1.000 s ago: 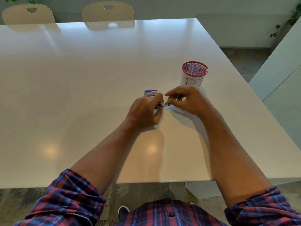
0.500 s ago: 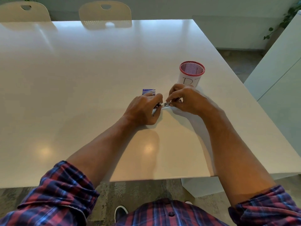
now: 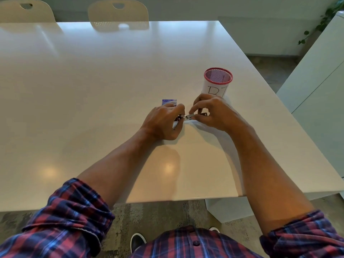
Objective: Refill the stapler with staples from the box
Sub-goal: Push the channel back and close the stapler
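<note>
A small metal stapler (image 3: pixel 193 116) lies low over the white table (image 3: pixel 93 90), held between both hands. My left hand (image 3: pixel 163 121) grips its left end, which is mostly hidden under the fingers. My right hand (image 3: pixel 214 114) pinches the shiny metal part at the right end with thumb and fingers. A small blue staple box (image 3: pixel 169 101) lies on the table just behind my left hand, partly hidden by the knuckles. Whether staples are in the stapler I cannot see.
A pink mesh pen cup (image 3: pixel 216 81) with a white paper label stands right behind my right hand. Two beige chairs (image 3: pixel 118 13) are at the table's far edge. A white cabinet (image 3: pixel 320 86) stands to the right of the table.
Both hands stay on the stapler at the same spot. My right fingers have shifted slightly along the metal part, showing more of it. The camera view drifted a little.
</note>
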{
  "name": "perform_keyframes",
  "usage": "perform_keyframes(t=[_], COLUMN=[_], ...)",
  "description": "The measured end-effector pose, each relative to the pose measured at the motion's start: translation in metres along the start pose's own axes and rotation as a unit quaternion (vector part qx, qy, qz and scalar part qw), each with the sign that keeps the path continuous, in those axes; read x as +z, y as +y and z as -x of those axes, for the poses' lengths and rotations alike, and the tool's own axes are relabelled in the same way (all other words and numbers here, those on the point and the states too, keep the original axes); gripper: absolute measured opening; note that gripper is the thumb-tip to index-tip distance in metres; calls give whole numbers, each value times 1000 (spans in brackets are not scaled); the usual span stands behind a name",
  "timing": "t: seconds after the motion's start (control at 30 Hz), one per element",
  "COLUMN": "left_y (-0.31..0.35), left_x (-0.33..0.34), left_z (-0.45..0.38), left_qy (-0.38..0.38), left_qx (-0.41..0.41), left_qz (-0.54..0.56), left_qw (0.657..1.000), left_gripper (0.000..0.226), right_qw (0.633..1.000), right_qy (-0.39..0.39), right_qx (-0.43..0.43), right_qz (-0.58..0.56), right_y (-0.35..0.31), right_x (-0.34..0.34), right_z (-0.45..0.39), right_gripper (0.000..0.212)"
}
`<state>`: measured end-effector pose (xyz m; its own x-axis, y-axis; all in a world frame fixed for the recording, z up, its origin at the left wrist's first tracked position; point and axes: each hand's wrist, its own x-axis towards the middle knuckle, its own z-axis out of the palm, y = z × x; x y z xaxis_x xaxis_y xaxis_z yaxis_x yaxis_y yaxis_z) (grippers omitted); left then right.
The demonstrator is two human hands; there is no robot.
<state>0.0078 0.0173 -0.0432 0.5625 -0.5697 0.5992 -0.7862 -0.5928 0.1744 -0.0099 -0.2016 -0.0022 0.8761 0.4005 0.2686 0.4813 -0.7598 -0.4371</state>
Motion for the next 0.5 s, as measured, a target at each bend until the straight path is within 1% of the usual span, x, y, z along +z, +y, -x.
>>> perform_keyframes(t=[0.17, 0.5], left_y=[1, 1], left_x=[0, 0], left_z=[1, 2], left_qy=[11, 21], left_qx=[-4, -4], left_qz=[5, 7], left_qw=[1000, 1000], left_gripper=[14, 13], right_qw=[997, 993], right_qy=[32, 65], right_qx=[27, 55], right_qz=[-61, -81], right_y=[0, -3], right_x=[9, 21], right_z=[1, 1], right_gripper=[17, 15])
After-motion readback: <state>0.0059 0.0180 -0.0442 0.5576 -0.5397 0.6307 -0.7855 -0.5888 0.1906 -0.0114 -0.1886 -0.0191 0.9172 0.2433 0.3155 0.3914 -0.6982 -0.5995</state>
